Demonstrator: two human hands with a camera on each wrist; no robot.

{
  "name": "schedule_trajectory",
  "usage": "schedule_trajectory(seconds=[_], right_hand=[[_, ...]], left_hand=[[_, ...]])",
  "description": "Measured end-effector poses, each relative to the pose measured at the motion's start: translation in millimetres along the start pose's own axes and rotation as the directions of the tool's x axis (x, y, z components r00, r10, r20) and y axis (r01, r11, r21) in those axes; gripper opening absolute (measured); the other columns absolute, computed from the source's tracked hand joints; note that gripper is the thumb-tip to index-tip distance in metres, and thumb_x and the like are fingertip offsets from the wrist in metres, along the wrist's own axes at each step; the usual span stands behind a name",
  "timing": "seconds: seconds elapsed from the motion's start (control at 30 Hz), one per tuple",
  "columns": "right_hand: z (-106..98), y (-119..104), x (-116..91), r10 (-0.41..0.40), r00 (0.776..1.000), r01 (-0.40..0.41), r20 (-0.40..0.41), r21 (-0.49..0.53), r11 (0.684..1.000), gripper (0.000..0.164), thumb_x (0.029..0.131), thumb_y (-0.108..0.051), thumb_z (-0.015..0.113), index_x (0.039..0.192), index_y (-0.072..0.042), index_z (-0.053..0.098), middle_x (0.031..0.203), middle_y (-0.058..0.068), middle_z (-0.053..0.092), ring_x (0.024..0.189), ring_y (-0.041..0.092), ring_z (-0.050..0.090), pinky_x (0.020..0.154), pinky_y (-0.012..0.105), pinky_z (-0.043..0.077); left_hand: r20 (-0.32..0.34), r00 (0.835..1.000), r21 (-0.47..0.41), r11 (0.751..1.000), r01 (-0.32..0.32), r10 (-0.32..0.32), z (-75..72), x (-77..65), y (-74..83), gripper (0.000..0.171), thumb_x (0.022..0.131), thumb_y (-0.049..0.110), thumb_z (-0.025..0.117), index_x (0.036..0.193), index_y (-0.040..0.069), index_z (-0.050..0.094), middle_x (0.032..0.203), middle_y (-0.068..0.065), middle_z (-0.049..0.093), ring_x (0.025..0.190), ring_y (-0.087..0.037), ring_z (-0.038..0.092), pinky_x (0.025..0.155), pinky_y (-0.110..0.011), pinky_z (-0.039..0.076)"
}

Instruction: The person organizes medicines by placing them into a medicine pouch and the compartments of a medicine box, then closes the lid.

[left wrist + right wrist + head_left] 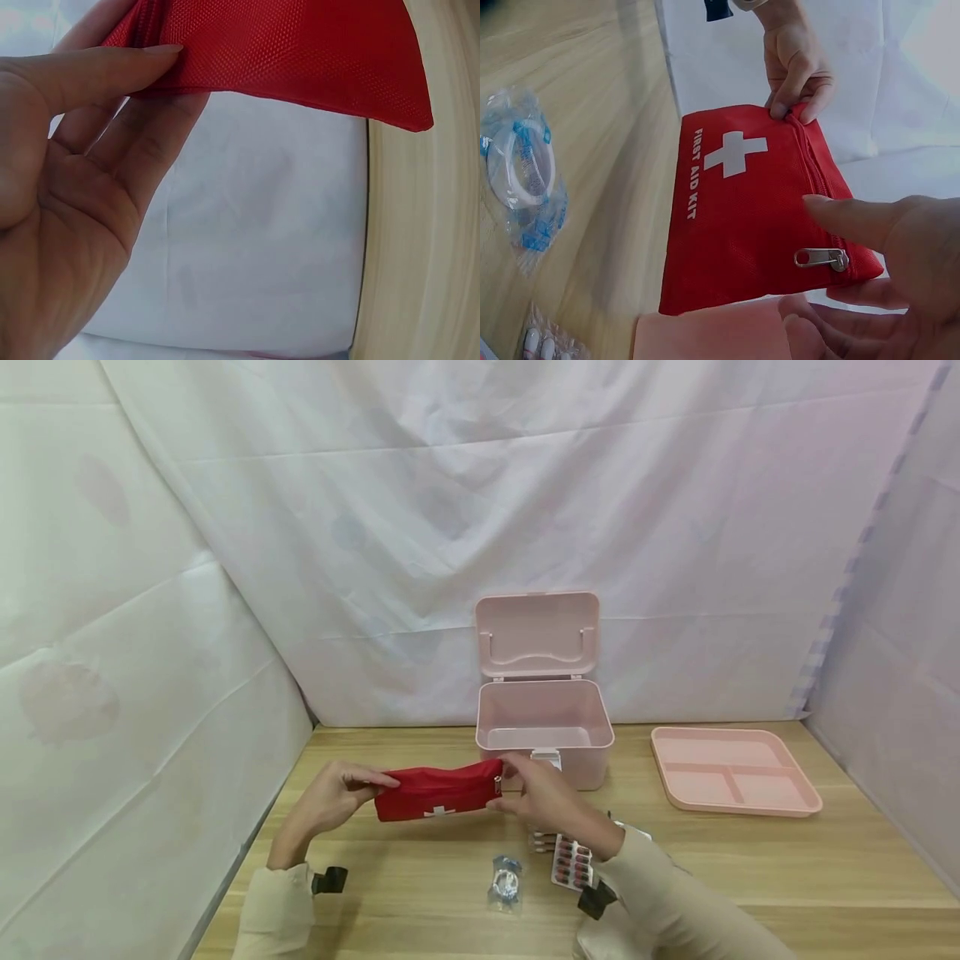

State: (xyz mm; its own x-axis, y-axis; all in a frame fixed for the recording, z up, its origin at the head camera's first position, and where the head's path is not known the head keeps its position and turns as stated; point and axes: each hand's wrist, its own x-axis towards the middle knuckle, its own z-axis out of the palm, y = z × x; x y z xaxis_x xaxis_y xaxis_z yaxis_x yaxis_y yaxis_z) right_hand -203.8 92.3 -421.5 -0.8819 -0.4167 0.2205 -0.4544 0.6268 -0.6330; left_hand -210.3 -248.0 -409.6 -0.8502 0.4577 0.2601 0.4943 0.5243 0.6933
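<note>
A red first aid pouch (438,791) with a white cross and lettering is held up between both hands, in front of the pink box. My left hand (337,797) pinches its left end, thumb on the near side and fingers behind, as the left wrist view shows. At the other end, my right hand (536,793) grips the pouch beside the zipper pull (821,258), thumb on the front near the zipper. The zip runs along the top edge, with its slider at the right-hand end.
Behind the pouch stands a pink box (543,714) with its lid raised. A pink divided tray (697,768) lies at the right. Nearer are a wrapped roll of tape (506,885), a capsule blister pack (572,862) and bagged cotton swabs (547,345). White cloth (420,527) hangs around the table.
</note>
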Motion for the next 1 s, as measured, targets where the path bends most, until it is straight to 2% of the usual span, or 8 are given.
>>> schedule_trajectory(seconds=[0.13,0.23,0.37,0.5,0.73,0.87,1.0], right_hand=[[-5,-1,-1,-0.022,0.999,0.025,-0.042,0.064,0.998,0.041,0.081,-0.028,0.083,0.114,-0.014,0.065,0.091,-0.003,0.067,0.07,0.01,0.059,0.06,0.023,0.051],[-9,-1,-2,-0.058,0.994,0.068,-0.091,0.112,0.991,0.029,0.081,-0.022,0.082,0.105,-0.012,0.067,0.085,-0.004,0.067,0.071,0.01,0.06,0.062,0.02,0.052],[-18,-1,-4,-0.075,0.991,0.095,-0.113,0.185,0.978,0.023,0.082,-0.015,0.081,0.1,-0.009,0.067,0.088,0.0,0.07,0.075,0.013,0.064,0.066,0.022,0.055],[-31,-1,-6,-0.088,0.986,0.114,-0.14,0.188,0.976,0.024,0.082,-0.015,0.08,0.101,-0.008,0.068,0.091,0.001,0.073,0.077,0.011,0.067,0.071,0.026,0.057],[-56,-3,-10,-0.099,0.972,0.135,-0.211,0.166,0.977,0.025,0.085,-0.015,0.079,0.105,-0.01,0.066,0.091,-0.002,0.071,0.078,0.011,0.066,0.072,0.029,0.057],[-68,-3,-11,-0.083,0.969,0.127,-0.232,0.18,0.976,0.031,0.085,-0.012,0.078,0.112,-0.01,0.063,0.093,0.001,0.071,0.079,0.012,0.066,0.072,0.028,0.057],[-79,-1,-9,-0.136,0.95,0.184,-0.281,0.15,0.971,0.037,0.085,-0.008,0.077,0.118,-0.009,0.061,0.096,0.005,0.073,0.077,0.014,0.067,0.071,0.029,0.058]], left_hand=[[-0.004,1.0,-0.004,1.0,-0.006,0.006,-0.1,3.4,3.3,0.028,0.086,-0.01,0.067,0.1,0.011,0.08,0.109,-0.011,0.074,0.101,-0.026,0.071,0.081,-0.023,0.056],[-0.011,1.0,-0.021,1.0,-0.012,0.012,0.6,5.9,7.0,0.028,0.086,-0.009,0.068,0.099,0.012,0.08,0.108,-0.01,0.074,0.101,-0.022,0.07,0.08,-0.024,0.056],[-0.023,1.0,-0.047,0.999,-0.011,0.01,1.3,10.4,14.5,0.027,0.086,-0.008,0.068,0.099,0.012,0.08,0.106,-0.007,0.075,0.099,-0.016,0.07,0.079,-0.025,0.057],[-0.035,0.999,-0.087,0.996,-0.033,0.03,1.4,17.3,23.0,0.026,0.087,-0.008,0.068,0.102,0.011,0.079,0.105,-0.007,0.075,0.096,-0.013,0.069,0.079,-0.026,0.057],[-0.061,0.987,-0.124,0.981,-0.152,0.145,3.4,36.3,36.5,0.025,0.088,-0.007,0.068,0.107,0.006,0.077,0.11,-0.011,0.073,0.095,-0.017,0.07,0.08,-0.027,0.058],[-0.069,0.984,-0.159,0.972,-0.175,0.166,4.3,48.9,44.1,0.026,0.089,-0.008,0.066,0.11,0.005,0.076,0.117,-0.013,0.069,0.1,-0.023,0.069,0.082,-0.028,0.058],[-0.085,0.982,-0.196,0.964,-0.181,0.168,5.3,62.5,51.3,0.027,0.091,-0.008,0.064,0.113,0.003,0.074,0.121,-0.016,0.066,0.102,-0.028,0.068,0.085,-0.03,0.057]])
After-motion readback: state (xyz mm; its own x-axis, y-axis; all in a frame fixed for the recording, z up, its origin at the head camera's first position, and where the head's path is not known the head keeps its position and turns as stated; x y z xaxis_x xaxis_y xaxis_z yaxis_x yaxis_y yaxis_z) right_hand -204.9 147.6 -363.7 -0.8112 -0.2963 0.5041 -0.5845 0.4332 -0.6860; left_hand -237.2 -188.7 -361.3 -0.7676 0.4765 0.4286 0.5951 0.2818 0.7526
